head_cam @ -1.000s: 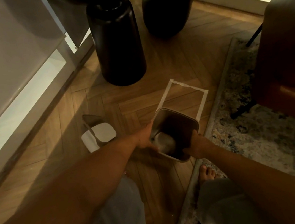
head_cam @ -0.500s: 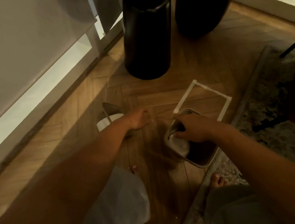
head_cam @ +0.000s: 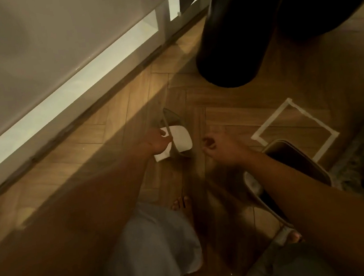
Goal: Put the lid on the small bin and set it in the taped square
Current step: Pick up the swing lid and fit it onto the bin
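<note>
Bin (head_cam: 293,158) sits lidless at 4 o'clock, overlapping the taped square's (head_cam: 294,127) near edge. Our right hand (head_cam: 221,149) hangs loosely curled, empty. At 12 o'clock our left hand (head_cam: 156,141) pinches the lid (head_cam: 180,141).

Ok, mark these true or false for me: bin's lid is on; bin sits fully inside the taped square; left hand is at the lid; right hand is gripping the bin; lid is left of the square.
1. The lid is on the bin. False: it lies on the floor, apart from the open bin.
2. The bin sits fully inside the taped square. False: it overlaps only the near edge.
3. The left hand is at the lid. True.
4. The right hand grips the bin. False: it is off the bin, between bin and lid.
5. The lid is left of the square. True.
</note>
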Available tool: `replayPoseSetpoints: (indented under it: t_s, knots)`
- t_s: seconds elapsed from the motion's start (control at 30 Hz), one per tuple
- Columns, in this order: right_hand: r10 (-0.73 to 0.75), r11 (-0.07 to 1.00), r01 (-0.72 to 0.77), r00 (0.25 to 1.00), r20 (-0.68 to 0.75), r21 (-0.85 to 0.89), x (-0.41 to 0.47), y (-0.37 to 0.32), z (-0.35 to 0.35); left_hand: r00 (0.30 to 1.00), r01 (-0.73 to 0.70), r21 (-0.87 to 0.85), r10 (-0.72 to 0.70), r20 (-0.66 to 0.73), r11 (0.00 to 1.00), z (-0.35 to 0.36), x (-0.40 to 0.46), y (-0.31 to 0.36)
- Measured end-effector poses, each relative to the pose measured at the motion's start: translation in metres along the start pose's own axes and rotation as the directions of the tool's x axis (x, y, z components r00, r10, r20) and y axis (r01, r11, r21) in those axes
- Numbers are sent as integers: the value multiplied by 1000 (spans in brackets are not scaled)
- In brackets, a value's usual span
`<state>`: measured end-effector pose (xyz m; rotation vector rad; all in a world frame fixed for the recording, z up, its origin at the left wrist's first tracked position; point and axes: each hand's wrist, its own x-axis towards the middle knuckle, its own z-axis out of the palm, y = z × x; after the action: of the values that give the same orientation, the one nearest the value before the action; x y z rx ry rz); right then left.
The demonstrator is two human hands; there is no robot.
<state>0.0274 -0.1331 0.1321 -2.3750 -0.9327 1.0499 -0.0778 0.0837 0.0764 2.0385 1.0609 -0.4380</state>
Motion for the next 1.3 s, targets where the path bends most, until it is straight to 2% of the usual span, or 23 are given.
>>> replayPoseSetpoints:
  t_s: [0.13, 0.23, 0.43, 0.6, 0.73, 0.83, 0.93, 1.1, 1.2, 1.3]
  knots:
    - [90, 986, -90, 996, 4, 142, 33, -4, 44, 999, 29, -9, -28, 22, 1000, 5, 10, -13]
    - [156, 963, -149, 988, -15, 224, 55, -11, 71, 999, 25, -76, -23, 38, 997, 9, 21, -19]
    - [167, 964, -155, 985, -39, 217, 83, -21, 108, 999, 46, -299, -38, 31, 953, 15, 41, -29]
    - [173, 971, -156, 981, -83, 183, 93, -25, 118, 990, 81, -429, -24, 138, 900, 15, 48, -32]
    - [169, 976, -152, 980, -102, 155, 94, -25, 118, 987, 78, -488, 2, 160, 869, 14, 48, -25]
    - [146, 984, -134, 985, -97, 120, 91, -27, 113, 989, 41, -452, 29, 148, 891, 14, 44, -16]
    - [134, 984, -121, 986, -100, 131, 84, -31, 103, 986, -60, -364, 111, 121, 930, 8, 39, -4]
    - [103, 981, -103, 995, 11, 162, 68, -29, 57, 960, -230, -263, 262, 94, 937, -9, 28, 25]
    - [178, 960, -156, 981, -75, 234, 52, -23, 9, 932, -348, -171, 360, 44, 922, -18, 20, 46]
    - [254, 930, -182, 946, -203, 318, 28, -13, -42, 887, -446, -122, 456, 69, 887, -24, 4, 73]
